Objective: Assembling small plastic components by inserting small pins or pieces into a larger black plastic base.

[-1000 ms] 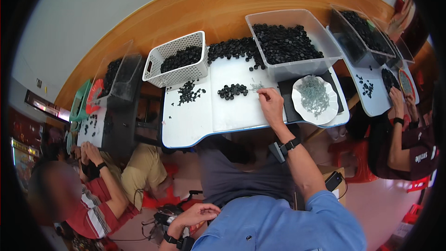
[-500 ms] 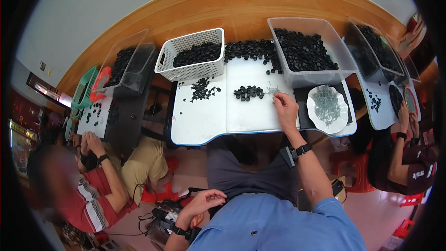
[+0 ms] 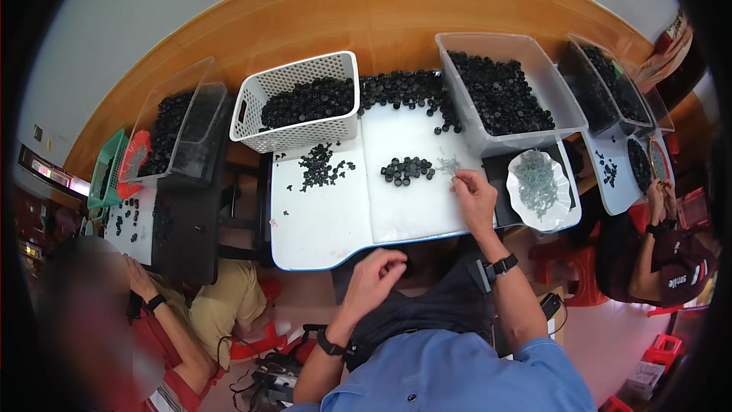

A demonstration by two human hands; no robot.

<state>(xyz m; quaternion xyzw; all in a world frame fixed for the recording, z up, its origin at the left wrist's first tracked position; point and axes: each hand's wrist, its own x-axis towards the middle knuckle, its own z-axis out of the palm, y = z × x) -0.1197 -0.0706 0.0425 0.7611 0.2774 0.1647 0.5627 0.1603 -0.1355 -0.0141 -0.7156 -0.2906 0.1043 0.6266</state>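
Observation:
My right hand (image 3: 474, 197) is at the right of the white work board (image 3: 408, 217), fingertips pinched beside a small heap of thin grey-green pins (image 3: 448, 163). Whatever it pinches is too small to make out. To the left of that heap lies a cluster of round black caps (image 3: 407, 171). My left hand (image 3: 377, 278) hovers just off the table's front edge, its fingers curled together. What it may hold is hidden. Farther left, small black pieces (image 3: 323, 166) lie scattered on the white tabletop (image 3: 320, 229).
A white scalloped plate (image 3: 563, 214) of pins stands at the right. At the back are a white perforated basket (image 3: 297, 137) and a clear plastic bin (image 3: 511, 140), both holding black parts, with loose caps (image 3: 404, 91) between them. Co-workers sit on both sides.
My left hand has risen from beside my lap toward the table's front edge, its fingers more curled. The right hand remains by the pin heap. The view has shifted slightly.

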